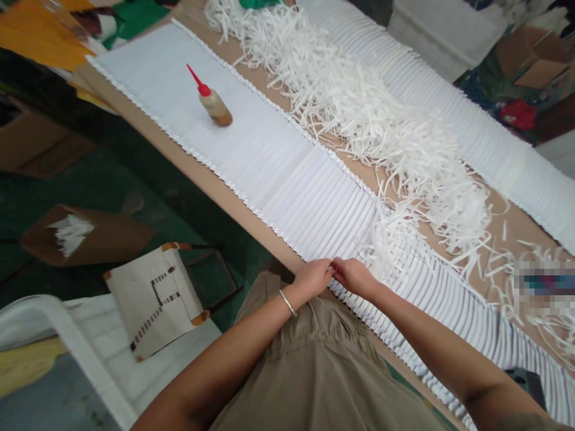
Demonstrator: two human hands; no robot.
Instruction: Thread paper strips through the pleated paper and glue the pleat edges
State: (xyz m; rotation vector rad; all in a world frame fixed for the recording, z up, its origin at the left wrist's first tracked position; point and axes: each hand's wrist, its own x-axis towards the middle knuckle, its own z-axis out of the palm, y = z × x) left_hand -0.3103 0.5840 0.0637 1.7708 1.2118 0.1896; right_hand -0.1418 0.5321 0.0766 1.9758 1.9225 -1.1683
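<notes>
1. The left hand [313,276], a pale bangle [288,303] at its wrist, and the right hand [354,275] have their fingers drawn in, tips meeting at the near edge of a long band of overlapping white strips [314,203].
2. Whether either hand grips a strip I can't tell (the fingers themselves cover the spot).
3. Past the right hand, the band runs partly behind the right forearm and out of my sight.
4. Just beyond the right hand, a loose clump of thin white strips [387,239] hides part of the band; farther off, a large tangled white heap [368,108] covers much of the brown tabletop [179,158].
5. Well ahead of the left hand, a squeeze bottle with a red pointed nozzle [216,108] stands on the band, its contents brownish.
6. Beside the right forearm, a dark blocky object [534,383] is half hidden; I can't make it out.
</notes>
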